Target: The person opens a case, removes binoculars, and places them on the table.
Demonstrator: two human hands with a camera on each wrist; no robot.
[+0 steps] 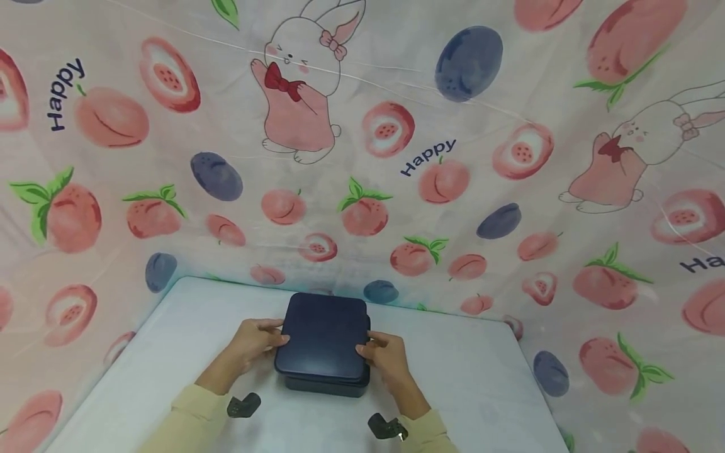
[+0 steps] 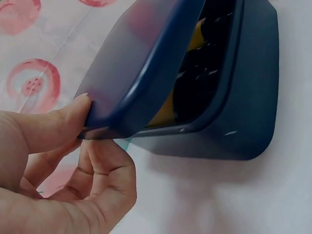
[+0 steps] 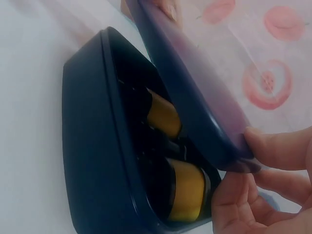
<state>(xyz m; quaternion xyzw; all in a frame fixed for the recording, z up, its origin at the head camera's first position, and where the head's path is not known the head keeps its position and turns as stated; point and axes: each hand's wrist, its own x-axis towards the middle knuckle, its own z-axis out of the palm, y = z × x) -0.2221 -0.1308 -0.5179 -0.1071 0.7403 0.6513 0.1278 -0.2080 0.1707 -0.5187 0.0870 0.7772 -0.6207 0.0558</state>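
A dark blue lid (image 1: 323,333) is lifted and tilted above a matching dark box (image 1: 325,386) on the table. At the lid's left edge, my left hand (image 1: 255,343) pinches it between thumb and fingers. My right hand (image 1: 387,360) pinches the opposite edge the same way. Through the gap in the right wrist view, dark cylinder-like things with yellow bands (image 3: 187,190) lie inside the box; their kind is unclear. The left wrist view shows a little of the same yellow (image 2: 163,111). The lid hides the rest of the contents.
A white table (image 1: 464,384) lies under the box and spreads to both sides. Behind and beside it hangs a cloth (image 1: 226,119) printed with fruit and rabbits. Black wrist devices (image 1: 244,405) sit by both forearms.
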